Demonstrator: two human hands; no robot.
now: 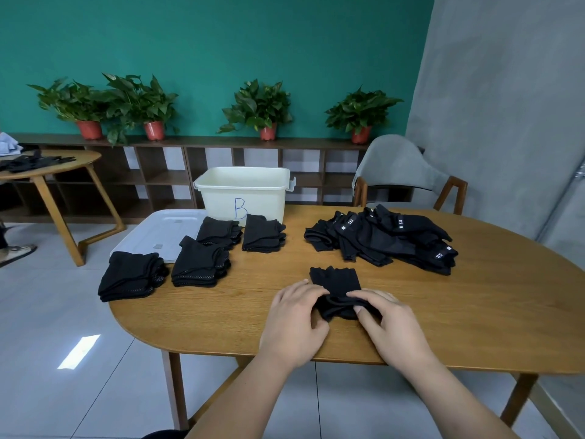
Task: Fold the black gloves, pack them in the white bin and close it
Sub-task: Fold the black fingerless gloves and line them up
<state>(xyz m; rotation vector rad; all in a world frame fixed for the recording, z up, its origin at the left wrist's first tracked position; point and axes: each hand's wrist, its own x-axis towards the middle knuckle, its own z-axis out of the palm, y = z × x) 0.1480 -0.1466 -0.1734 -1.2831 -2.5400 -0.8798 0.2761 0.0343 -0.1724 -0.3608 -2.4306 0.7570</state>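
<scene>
Glove [336,280] lies on the worktop [481,312] near the front edge, between the folded stacks [201,264] and the unfolded pile [389,242]. Left hand [297,318] and right hand [391,324] both pinch its bunched near end, fingers [364,295] curled on the fabric. Assessment: light, limp knit that is likely to spring open. Best held at both cuff corners, then pressed flat. Bin [243,194] stands open behind, its lid [167,229] beside it.

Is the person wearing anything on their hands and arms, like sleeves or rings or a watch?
No. The left arm and right arm are bare right to the picture's bottom edge, with no sleeves showing. The left hand and right hand have no rings, watch or bracelet in view. The nails look short and plain.
</scene>
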